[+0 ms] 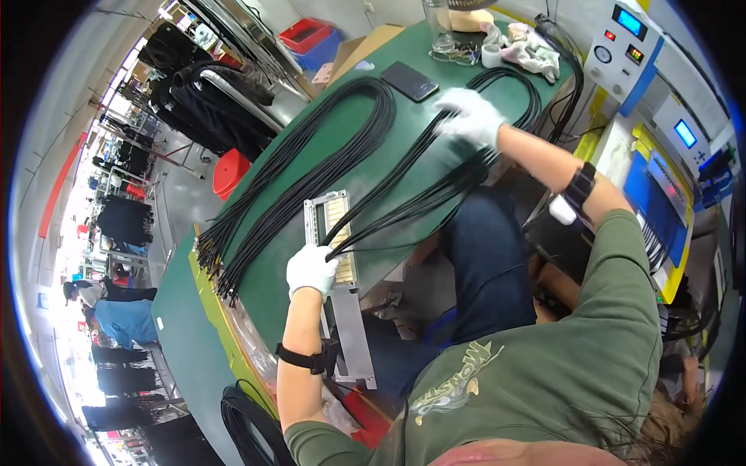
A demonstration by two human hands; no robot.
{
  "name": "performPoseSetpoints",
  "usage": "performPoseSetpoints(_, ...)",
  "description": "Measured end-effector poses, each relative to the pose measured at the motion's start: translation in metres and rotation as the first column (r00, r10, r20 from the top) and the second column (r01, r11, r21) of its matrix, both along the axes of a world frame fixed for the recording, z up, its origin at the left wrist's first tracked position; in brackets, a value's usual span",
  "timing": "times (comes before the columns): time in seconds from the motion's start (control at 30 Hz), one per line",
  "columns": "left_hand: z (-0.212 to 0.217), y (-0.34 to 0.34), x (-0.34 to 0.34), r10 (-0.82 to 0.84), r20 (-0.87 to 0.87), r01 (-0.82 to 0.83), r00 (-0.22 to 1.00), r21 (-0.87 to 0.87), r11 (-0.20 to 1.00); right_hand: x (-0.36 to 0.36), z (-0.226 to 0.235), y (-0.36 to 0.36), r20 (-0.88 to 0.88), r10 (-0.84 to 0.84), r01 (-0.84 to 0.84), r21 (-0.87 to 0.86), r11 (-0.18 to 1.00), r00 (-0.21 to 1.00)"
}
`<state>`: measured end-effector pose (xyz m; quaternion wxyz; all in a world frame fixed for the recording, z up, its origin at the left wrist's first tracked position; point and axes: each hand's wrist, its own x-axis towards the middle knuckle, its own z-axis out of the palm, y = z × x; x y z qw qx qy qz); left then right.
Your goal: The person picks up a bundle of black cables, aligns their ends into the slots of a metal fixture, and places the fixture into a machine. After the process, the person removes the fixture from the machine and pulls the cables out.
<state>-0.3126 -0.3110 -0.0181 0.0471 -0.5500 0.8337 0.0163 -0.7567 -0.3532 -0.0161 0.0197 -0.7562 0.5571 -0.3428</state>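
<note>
Black cables [388, 177] stretch in a loose bundle across the green table between my two white-gloved hands. My left hand [311, 270] is closed around their near end, beside a metal fixture [339, 215] with a row of pale slots. Farther off to the right, my right hand [471, 119] curls over the same cables where they bend back; motion smears its lower edge. Part of the bundle loops on behind this hand, and other strands hang toward my knee. To the left, a second long bundle of black cables [311, 167] lies folded in a U, its tips at the table's left edge.
A black phone [409, 81] lies on the far table. Beyond it are a glass jar [439, 31] and crumpled gloves [531, 48]. Machines with lit displays [622, 50] stand at the right. A red stool [230, 174] is on the floor, and coiled cable [249, 423] lies lower left.
</note>
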Motion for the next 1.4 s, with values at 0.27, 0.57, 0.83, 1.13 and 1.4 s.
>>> performPoseSetpoints(0.27, 0.034, -0.001, -0.011, -0.015, 0.065, 0.012, 0.998, 0.048, 0.999, 0.156, 0.0, 0.054, -0.14, 0.367, -0.298, 0.362, 0.883, 0.92)
performPoseSetpoints(0.57, 0.009, -0.003, -0.045, -0.082, 0.017, 0.082, 0.997, 0.01, 0.997, -0.082, -0.066, -0.013, -0.324, -0.287, 0.282, -0.063, 0.957, 0.901)
performPoseSetpoints(0.83, 0.017, 0.004, -0.054, -0.012, 0.122, -0.011, 0.992, 0.185, 0.983, 0.071, 0.015, 0.009, -0.215, 0.341, -0.3, 0.2, 0.933, 0.915)
performPoseSetpoints(1.13, 0.012, 0.013, -0.059, -0.093, 0.105, 0.099, 0.99, -0.057, 0.993, 0.203, -0.013, 0.032, -0.365, 0.499, -0.535, 0.003, 0.845, 0.786)
performPoseSetpoints(1.4, 0.006, 0.018, -0.036, -0.058, 0.01, 0.059, 0.998, -0.131, 0.99, 0.202, -0.038, 0.027, -0.314, 0.485, -0.425, 0.242, 0.872, 0.816)
